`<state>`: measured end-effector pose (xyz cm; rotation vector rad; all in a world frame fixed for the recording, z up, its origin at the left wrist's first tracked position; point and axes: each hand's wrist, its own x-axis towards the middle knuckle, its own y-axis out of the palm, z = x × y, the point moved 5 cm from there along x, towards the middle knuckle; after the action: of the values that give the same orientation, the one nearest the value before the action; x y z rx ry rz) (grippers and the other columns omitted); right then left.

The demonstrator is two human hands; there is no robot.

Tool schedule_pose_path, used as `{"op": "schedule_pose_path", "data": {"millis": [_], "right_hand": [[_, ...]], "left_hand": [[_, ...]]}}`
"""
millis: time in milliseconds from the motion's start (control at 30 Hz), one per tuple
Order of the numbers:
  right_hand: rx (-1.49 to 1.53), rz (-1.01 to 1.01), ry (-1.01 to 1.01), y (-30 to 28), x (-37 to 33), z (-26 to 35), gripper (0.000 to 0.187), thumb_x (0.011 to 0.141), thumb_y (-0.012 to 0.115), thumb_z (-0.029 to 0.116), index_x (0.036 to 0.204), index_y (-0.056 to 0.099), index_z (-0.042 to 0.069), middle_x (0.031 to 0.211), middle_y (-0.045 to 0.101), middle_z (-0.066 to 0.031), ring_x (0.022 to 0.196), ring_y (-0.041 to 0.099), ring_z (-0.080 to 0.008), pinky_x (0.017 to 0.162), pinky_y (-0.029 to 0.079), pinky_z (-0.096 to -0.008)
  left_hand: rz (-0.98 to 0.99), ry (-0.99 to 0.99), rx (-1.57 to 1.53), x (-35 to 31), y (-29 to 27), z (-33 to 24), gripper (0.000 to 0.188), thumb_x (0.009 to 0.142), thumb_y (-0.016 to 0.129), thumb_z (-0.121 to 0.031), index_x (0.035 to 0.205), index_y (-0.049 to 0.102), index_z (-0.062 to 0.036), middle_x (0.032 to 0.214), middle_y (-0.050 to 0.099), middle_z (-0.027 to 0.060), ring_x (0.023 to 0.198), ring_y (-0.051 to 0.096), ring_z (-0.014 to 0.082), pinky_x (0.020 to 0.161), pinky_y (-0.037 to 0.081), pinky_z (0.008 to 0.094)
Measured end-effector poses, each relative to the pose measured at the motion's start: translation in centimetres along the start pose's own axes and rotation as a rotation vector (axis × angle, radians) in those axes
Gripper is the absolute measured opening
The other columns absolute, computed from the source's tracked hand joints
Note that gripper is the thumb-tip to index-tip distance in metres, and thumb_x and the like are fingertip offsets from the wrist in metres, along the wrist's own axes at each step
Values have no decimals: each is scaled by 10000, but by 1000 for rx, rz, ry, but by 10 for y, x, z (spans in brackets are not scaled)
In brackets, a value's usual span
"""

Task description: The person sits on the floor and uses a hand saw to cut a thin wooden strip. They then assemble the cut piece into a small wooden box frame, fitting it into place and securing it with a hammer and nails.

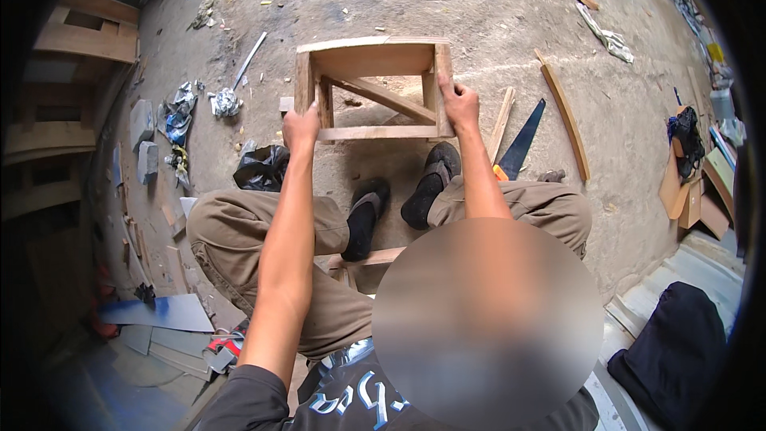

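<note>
Both my arms stretch forward to a small wooden frame [379, 132], box-like, with a curved panel along its far side and a diagonal brace across its opening. My left hand [301, 127] is closed round its near left corner post. On the right side, my right hand [460, 104] grips the opposite post, fingers wrapped against the wood. The frame is in front of my feet; whether it touches the floor I cannot tell. A handsaw [523, 142] with a dark blade and orange handle lies to the right, its handle partly hidden by my knee.
Wood strips [565, 121] lie right of the saw. Similar wooden frames [86, 28] are stacked at the far left. Grey blocks [142, 125], a black plastic bag [262, 168] and crumpled wrappers [226, 102] lie on the left. A dark cloth [673, 355] rests at the lower right.
</note>
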<state>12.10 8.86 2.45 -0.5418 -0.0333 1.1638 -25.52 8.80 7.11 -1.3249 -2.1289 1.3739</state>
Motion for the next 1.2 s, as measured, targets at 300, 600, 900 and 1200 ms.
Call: {"op": "schedule_pose_path", "data": {"millis": [300,600,900,1200], "right_hand": [[43,144,307,-63,84,-23,631,808,701,589,854,696,-40,810,679,-129,766,645,-185,674,507,-314],[-18,437,458,-103,43,-70,582,856,704,530,924,676,-47,811,648,-43,701,567,-123,669,455,-273],[434,-17,427,-74,-4,-81,386,899,735,295,1064,656,-45,977,687,-47,863,594,-77,781,479,-255],[194,-188,350,-61,-17,-77,520,962,571,493,1043,673,-10,864,646,-40,748,542,-70,651,444,-258]], "left_hand": [[251,198,141,68,62,-139,563,805,652,-484,1121,681,-19,1088,676,266,1080,636,406,908,481,476],[585,606,102,98,158,-218,426,877,644,-382,1025,637,17,843,664,174,764,619,266,721,474,387],[753,785,103,109,201,-263,406,935,625,-277,1222,582,8,963,686,161,853,640,216,748,500,378],[909,993,-21,158,253,-293,368,938,662,-270,1161,587,14,888,598,-5,770,537,72,644,443,238]]}}
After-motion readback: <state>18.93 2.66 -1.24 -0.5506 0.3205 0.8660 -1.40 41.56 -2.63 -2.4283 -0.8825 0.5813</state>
